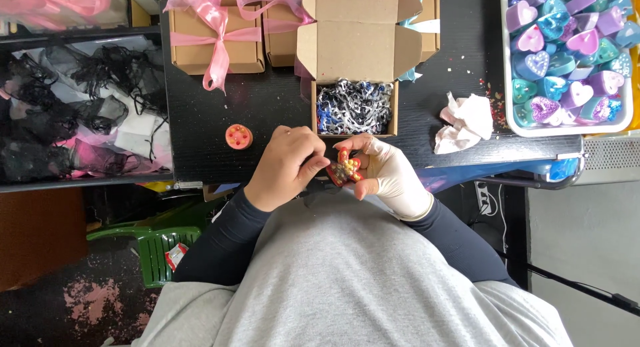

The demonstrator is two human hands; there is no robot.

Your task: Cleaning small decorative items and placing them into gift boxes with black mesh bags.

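Both hands meet just in front of the person's body, at the near edge of the black bench (267, 107). The left hand (287, 166), bare, has its fingers curled in and pinching one side of a small red, flower-shaped piece (345, 170) with pale and gold bits on its face; the right hand (390, 177), in a pale glove, cups the same piece from the other side, thumb and fingertips closed on its edge. The piece sits between the two hands, lifted off the bench. Straight beyond the hands, just past the fingertips, stands an open brown cardboard box (353, 37) with its lid flaps raised, and its well is filled with shredded black, white and blue paper (353, 107). To the left of the left hand, a little apart, a small round orange piece with pink dots (239, 136) lies on the bench. Farther beyond on that side sit closed brown boxes tied with pink ribbon (213, 34). To the right of the right hand, near it, lies a crumpled white tissue (465, 122), and farther right a white tray (510, 87) holds many heart-shaped pieces (567, 47) in purple, pink and teal. Far off to the left of the hands a heap of black mesh pouches (73, 120) fills a lower shelf, and below it a green plastic chair (157, 244) stands on the floor.
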